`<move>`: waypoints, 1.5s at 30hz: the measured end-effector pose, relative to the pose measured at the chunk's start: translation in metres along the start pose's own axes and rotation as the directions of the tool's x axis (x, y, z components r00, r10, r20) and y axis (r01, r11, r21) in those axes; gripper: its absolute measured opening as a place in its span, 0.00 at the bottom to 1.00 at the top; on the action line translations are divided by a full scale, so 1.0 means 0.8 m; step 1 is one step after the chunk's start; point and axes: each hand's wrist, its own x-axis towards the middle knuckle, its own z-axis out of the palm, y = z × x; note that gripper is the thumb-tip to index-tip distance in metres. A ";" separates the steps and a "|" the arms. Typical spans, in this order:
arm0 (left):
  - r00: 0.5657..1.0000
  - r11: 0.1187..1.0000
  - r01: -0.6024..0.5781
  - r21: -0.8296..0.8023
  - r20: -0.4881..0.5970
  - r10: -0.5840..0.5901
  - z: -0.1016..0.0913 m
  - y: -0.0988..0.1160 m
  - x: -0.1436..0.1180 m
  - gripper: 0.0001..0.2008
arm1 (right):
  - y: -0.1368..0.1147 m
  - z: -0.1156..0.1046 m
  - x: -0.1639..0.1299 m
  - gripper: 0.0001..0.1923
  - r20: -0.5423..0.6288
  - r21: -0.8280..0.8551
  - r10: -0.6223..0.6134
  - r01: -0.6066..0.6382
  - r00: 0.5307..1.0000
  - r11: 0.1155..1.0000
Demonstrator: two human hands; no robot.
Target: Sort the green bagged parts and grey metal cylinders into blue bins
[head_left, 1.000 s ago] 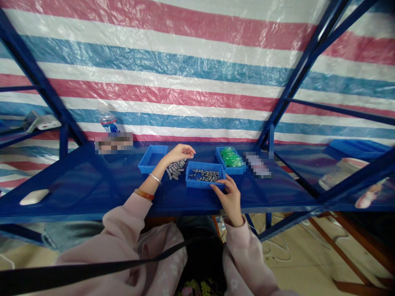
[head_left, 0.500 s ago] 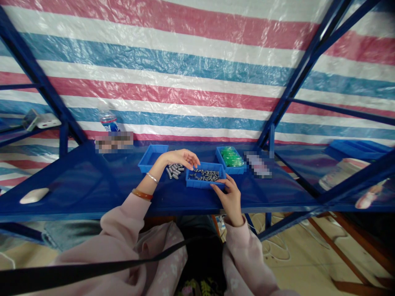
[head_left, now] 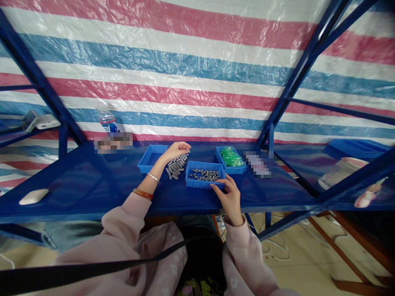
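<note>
Blue tabletop [head_left: 105, 181] | grey cylinders [head_left: 175, 166]: partly under left hand [head_left: 176, 151]

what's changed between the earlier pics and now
The left hand, over the left end of the blue tray of screws half a second ago, has moved left and away from the body, back above the metal cylinders. Whether it took or dropped anything is unclear. The right hand still holds the tray's right end.
</note>
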 end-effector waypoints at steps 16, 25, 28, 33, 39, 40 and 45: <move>0.996 0.841 -0.061 0.538 0.093 0.013 0.039 -0.008 -0.016 0.12 | -0.001 -0.001 0.000 0.11 0.002 -0.002 -0.013 0.013 1.000 1.000; 0.984 0.847 -0.161 0.506 0.153 0.096 0.042 -0.003 -0.013 0.15 | -0.003 -0.002 0.000 0.11 0.001 -0.007 0.002 -0.002 1.000 1.000; 0.979 0.849 -0.183 0.496 0.168 0.112 0.045 -0.004 -0.012 0.16 | -0.004 -0.002 0.000 0.11 0.008 -0.002 0.007 -0.007 1.000 1.000; 0.987 0.821 -0.155 0.549 0.124 0.103 0.050 -0.006 -0.014 0.13 | -0.003 -0.001 0.000 0.10 0.005 0.006 0.012 -0.012 1.000 1.000; 0.985 0.817 -0.158 0.554 0.150 0.088 0.047 0.002 -0.016 0.12 | -0.001 0.000 0.000 0.11 0.003 0.016 0.000 0.000 1.000 1.000; 0.983 0.818 -0.166 0.550 0.160 0.091 0.047 0.004 -0.016 0.12 | -0.001 0.000 0.000 0.11 0.002 0.016 -0.001 0.001 1.000 1.000; 0.980 0.807 -0.184 0.561 0.168 0.107 0.047 0.005 -0.017 0.12 | -0.001 0.000 0.000 0.11 0.000 0.009 -0.007 0.007 1.000 1.000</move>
